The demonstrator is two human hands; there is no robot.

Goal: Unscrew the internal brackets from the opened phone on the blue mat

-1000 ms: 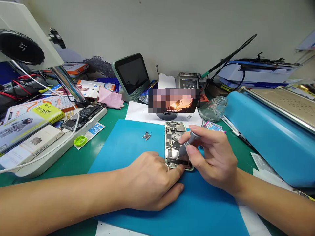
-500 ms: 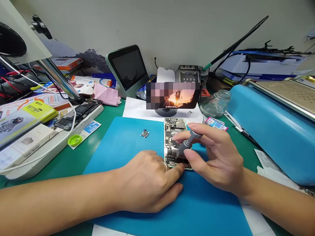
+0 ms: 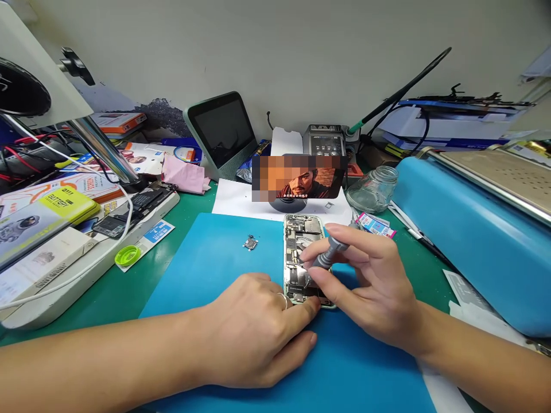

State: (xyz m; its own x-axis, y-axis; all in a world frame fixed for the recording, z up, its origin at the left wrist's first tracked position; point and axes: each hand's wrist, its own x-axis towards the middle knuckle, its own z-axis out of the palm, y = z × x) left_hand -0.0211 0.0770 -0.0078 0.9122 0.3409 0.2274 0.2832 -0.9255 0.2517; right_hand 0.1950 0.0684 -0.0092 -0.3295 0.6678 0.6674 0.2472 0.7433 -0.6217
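Our right hand [image 3: 374, 281] grips a grey driver [image 3: 330, 252] between thumb and fingers, its handle leaning up toward the palm and its tip slanting down over the lower part of the phone [image 3: 293, 244]. Whether the tip touches anything there, we cannot tell. The phone lies opened, its inner parts bare, just to the left of our right hand and just beyond the fingers of our left, with its long sides running away from us. Our left hand [image 3: 253, 332], which wears a ring [image 3: 283, 300], lies palm down with a fingertip on the phone's near end and the thumb apart below it; we cannot tell whether the hidden fingers close on the phone's edge.

Beneath both hands spreads a blue mat [image 3: 206, 269]. Straight ahead of our left hand, well short of the mat's far edge, sits a small metal part [image 3: 250, 244], left of the phone. Beyond our right hand we see a glass jar [image 3: 372, 192], and to its left a lit screen [image 3: 327, 186]. To the right of that hand stands a blue machine [image 3: 465, 246]. Ahead of our left forearm, off the mat, lies a green cap [image 3: 128, 256].
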